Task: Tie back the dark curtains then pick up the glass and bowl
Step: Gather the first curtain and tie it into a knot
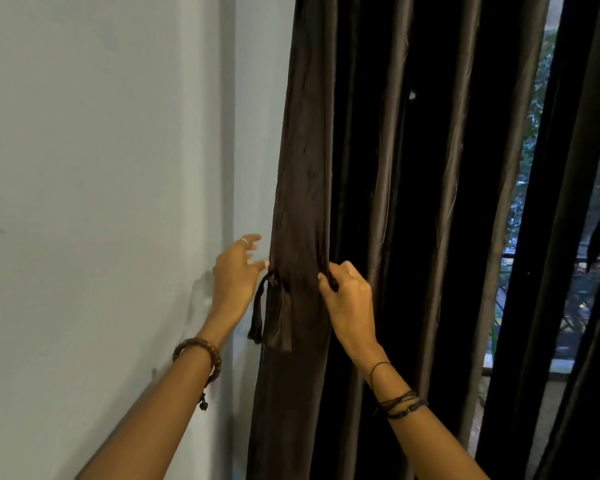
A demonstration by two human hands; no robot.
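two hands, two dark curtain panels. left curtain [378, 202] bunched against the pale wall [101, 168], one tie-back strap [271, 310] dangling at its left edge. right hand [349, 299] curled round a fold of the left curtain. left hand [234, 271] fingers spread, holding nothing — fingertips just beside the strap's top. right curtain [541, 271] hangs loose, partly blocking the window [520, 209]. glass, bowl: out of view.
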